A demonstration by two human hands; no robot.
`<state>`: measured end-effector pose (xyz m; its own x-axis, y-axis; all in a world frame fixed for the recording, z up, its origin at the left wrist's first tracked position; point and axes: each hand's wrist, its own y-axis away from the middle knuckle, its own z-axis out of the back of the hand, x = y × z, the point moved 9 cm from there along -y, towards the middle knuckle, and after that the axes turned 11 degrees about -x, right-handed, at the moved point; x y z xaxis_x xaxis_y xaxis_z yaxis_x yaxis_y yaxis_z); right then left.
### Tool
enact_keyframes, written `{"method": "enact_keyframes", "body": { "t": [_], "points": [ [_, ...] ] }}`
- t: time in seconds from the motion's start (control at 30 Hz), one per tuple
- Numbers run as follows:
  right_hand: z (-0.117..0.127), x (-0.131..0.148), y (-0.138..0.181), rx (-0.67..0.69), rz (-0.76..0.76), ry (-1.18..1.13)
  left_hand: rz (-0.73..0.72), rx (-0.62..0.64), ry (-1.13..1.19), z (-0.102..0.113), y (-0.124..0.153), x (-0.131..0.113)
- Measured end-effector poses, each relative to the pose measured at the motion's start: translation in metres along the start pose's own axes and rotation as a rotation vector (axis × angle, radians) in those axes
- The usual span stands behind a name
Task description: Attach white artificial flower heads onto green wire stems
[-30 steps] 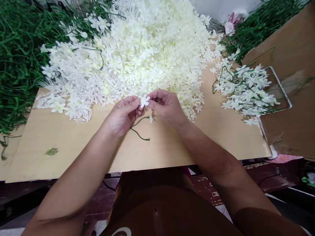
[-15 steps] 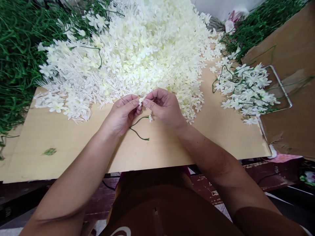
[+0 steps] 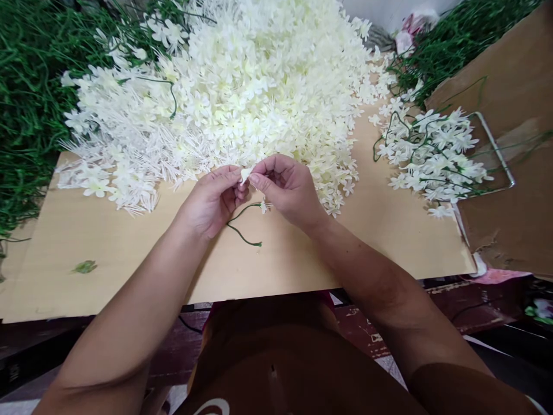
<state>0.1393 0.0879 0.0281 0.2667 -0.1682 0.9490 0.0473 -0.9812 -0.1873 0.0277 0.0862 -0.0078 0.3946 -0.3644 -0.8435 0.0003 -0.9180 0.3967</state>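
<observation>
Both forearms reach in from the near edge, the wrists meeting at centre over the board (image 3: 129,253). Left hand (image 3: 211,199): palm turned right, thumb and forefinger pressed together on a white flower (image 3: 245,173), other fingers curled. Right hand (image 3: 287,187): palm turned left, pinching the same flower from the right. The flower sits at the near rim of the pile (image 3: 259,86). The stem (image 3: 242,235) trails from under the left fingers, its long axis running near-right and its tip pointing right.
</observation>
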Motion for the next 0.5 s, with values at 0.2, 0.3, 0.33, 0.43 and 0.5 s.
{"method": "enact_keyframes", "body": {
  "t": [0.2,0.3,0.33,0.43,0.5],
  "points": [
    [0.003,-0.001,0.002,-0.066,-0.023,0.015,0.164,0.077,0.078,-0.010,0.004,0.013],
    [0.002,-0.003,0.003,-0.076,-0.036,0.030,0.191,0.069,0.096,-0.012,0.004,0.016],
    [0.002,-0.003,0.003,-0.076,-0.032,0.040,0.192,0.062,0.102,-0.012,0.004,0.017],
    [0.002,-0.001,0.004,-0.069,-0.003,0.081,0.196,0.042,0.103,-0.010,0.004,0.018],
    [0.003,0.003,0.004,-0.078,0.033,0.129,0.202,0.030,0.101,-0.009,0.003,0.018]
  ]
}}
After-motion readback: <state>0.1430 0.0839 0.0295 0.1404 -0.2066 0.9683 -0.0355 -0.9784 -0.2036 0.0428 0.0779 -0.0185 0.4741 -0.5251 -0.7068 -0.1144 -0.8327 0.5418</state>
